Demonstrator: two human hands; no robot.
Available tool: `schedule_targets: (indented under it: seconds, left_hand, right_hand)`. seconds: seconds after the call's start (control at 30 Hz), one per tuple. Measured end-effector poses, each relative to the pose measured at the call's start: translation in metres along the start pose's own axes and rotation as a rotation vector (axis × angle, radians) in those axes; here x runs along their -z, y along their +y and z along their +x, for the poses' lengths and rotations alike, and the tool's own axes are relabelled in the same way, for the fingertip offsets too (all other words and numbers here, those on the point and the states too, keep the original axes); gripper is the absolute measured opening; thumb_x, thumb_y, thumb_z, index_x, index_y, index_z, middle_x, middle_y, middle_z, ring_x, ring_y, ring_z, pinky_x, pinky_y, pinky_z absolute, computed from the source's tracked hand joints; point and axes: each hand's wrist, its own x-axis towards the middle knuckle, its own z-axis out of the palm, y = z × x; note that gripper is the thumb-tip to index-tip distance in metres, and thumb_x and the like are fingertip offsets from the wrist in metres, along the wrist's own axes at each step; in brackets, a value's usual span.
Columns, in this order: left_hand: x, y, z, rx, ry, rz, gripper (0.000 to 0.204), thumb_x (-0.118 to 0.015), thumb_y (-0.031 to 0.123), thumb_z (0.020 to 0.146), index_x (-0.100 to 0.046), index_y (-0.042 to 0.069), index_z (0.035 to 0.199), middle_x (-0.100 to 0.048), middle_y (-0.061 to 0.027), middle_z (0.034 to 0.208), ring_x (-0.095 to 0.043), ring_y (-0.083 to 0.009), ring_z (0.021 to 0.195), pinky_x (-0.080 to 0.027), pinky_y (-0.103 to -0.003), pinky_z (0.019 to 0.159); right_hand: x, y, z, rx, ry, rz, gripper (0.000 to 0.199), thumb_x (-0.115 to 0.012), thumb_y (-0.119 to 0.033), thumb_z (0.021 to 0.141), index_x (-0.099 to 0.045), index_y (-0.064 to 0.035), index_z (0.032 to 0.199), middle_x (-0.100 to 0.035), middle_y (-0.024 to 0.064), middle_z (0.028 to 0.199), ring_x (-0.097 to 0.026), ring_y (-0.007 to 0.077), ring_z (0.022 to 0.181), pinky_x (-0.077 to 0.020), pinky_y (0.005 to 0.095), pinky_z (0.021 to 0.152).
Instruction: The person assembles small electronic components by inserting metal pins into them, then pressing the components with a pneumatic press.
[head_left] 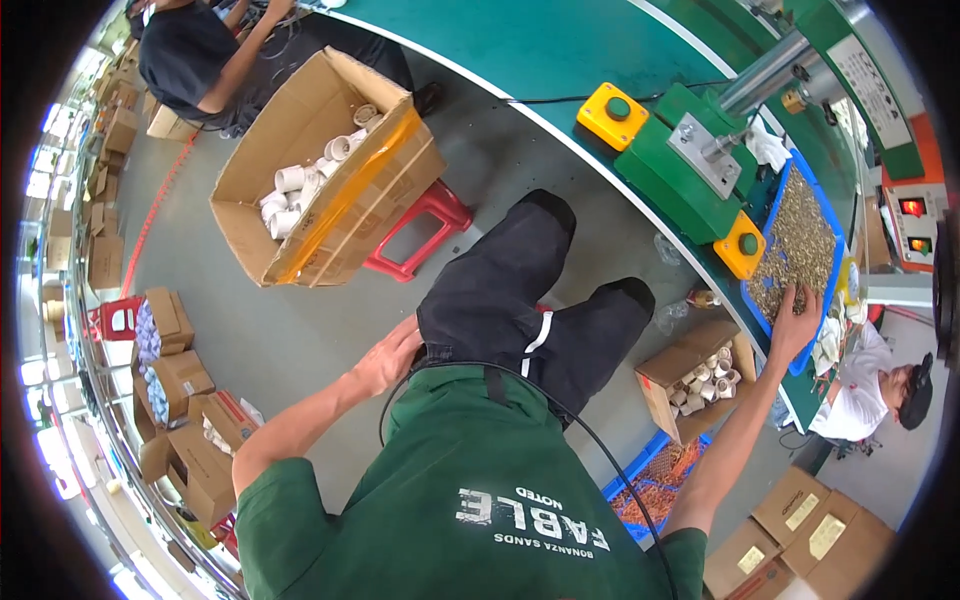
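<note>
My left hand [385,358] lies against my hip at the side of my dark trousers, its fingers stretched out flat and its fingertips partly hidden. My right hand [795,318] reaches into the near end of a blue tray [750,302] filled with small brass-coloured metal pieces [797,235]. Its fingertips touch the pieces and look spread apart; no piece is clearly held. Beside the tray stands a green press [690,165] with a metal plate and a shaft. Yellow boxes with green push buttons sit at either side of it, one far [612,115] and one near [740,245].
A large carton [330,170] of white cylindrical parts stands on a red stool [425,230]. Below the green bench [480,40] are another carton [665,390] of white parts and blue crates [610,490] of copper-coloured pieces. Two other people sit far left and at right.
</note>
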Motion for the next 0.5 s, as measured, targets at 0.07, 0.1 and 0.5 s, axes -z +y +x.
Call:
schedule_targets:
  seconds: [0.07, 0.1, 0.5]
  left_hand:
    - [-0.004, 0.006, -0.015, 0.032, 0.068, -0.061, 0.042, -0.052, -0.002, 0.086, -0.042, 0.005, 0.126, -0.044, -0.0213, 0.133, -0.051, -0.0390, 0.116, -0.045, -0.040, 0.094]
    - [0.002, 0.014, -0.017, 0.175, 0.150, -0.134, 0.039, -0.051, -0.004, 0.087, -0.042, 0.005, 0.124, -0.048, -0.0211, 0.129, -0.053, -0.0369, 0.114, -0.047, -0.039, 0.091]
    - [0.061, 0.088, 0.102, 0.202, 0.364, -1.429, 0.045, -0.051, 0.012, 0.095, -0.036, 0.000, 0.135, -0.051, -0.0154, 0.125, -0.056, -0.0215, 0.103, -0.045, -0.035, 0.092]
  right_hand:
    - [-0.002, 0.003, -0.001, 0.019, 0.021, -0.008, 0.039, -0.065, -0.031, 0.084, -0.064, -0.0002, 0.108, -0.049, 0.0267, 0.128, -0.046, 0.0385, 0.120, -0.0357, 0.0412, 0.101]
    - [-0.003, 0.005, -0.001, 0.020, 0.029, -0.022, 0.039, -0.065, -0.031, 0.084, -0.064, -0.0003, 0.108, -0.049, 0.0268, 0.128, -0.046, 0.0385, 0.120, -0.0356, 0.0411, 0.101]
    - [-0.003, 0.007, -0.005, -0.022, 0.025, -0.073, 0.041, -0.063, -0.034, 0.085, -0.063, -0.0022, 0.111, -0.049, 0.0257, 0.128, -0.046, 0.0382, 0.120, -0.0353, 0.0417, 0.101]
